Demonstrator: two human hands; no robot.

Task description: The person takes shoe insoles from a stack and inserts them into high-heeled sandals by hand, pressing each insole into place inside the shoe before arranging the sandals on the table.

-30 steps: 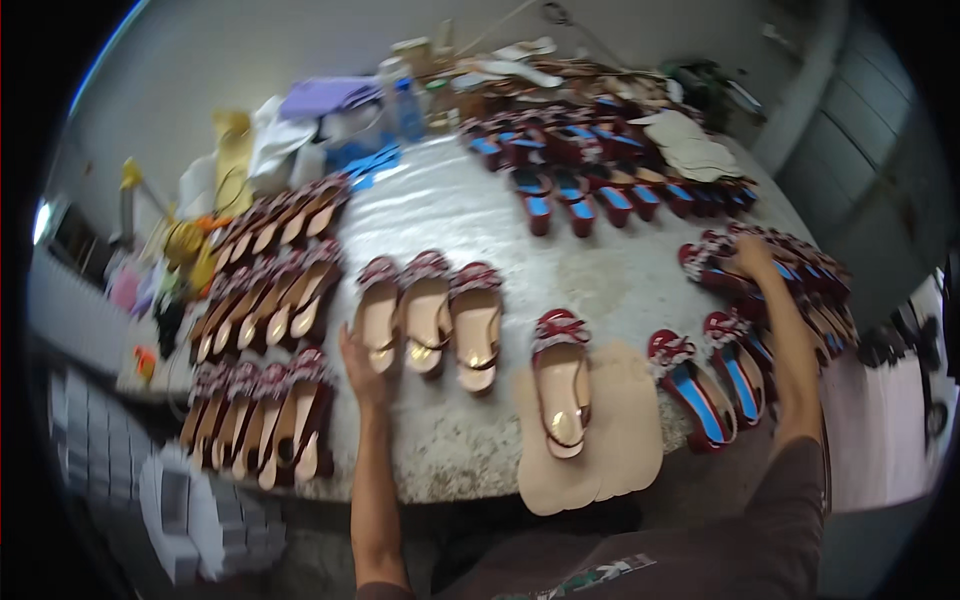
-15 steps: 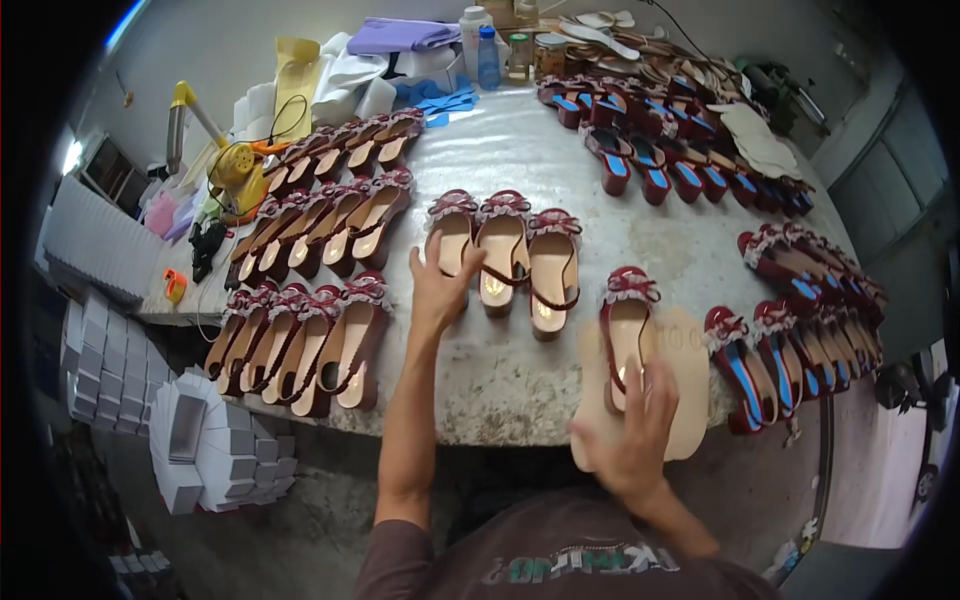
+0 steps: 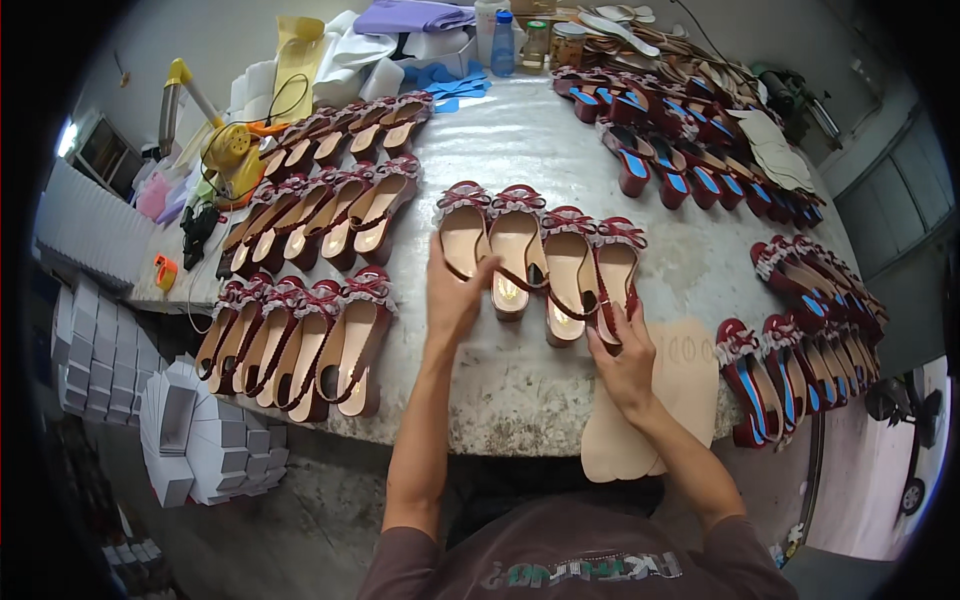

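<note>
Four dark red heeled sandals with beige insoles, lace frills and bows stand side by side at mid-table, toes away from me. My left hand (image 3: 457, 300) grips the heel end of the leftmost sandal (image 3: 463, 235), thumb and fingers on either side; its heel is hidden. The second sandal (image 3: 514, 240) and the third sandal (image 3: 568, 270) stand between my hands. My right hand (image 3: 625, 368) holds the rightmost sandal (image 3: 616, 268) by its heel end, close against the third one. Below my right wrist lies a beige sole-shaped sheet (image 3: 685, 385) with pencil marks, overhanging the table's front edge.
Rows of finished-looking sandals (image 3: 355, 345) fill the left side. More sandals (image 3: 745, 385), some with blue insole strips, stand on the right and far right. A yellow lamp-like tool (image 3: 232, 140), a blue bottle (image 3: 503, 45) and jars stand behind. White boxes (image 3: 205, 430) are stacked below left.
My right hand has moved the rightmost sandal left and away from me, off the beige sheet and up to the other three. My left hand has closed in on the leftmost sandal.
</note>
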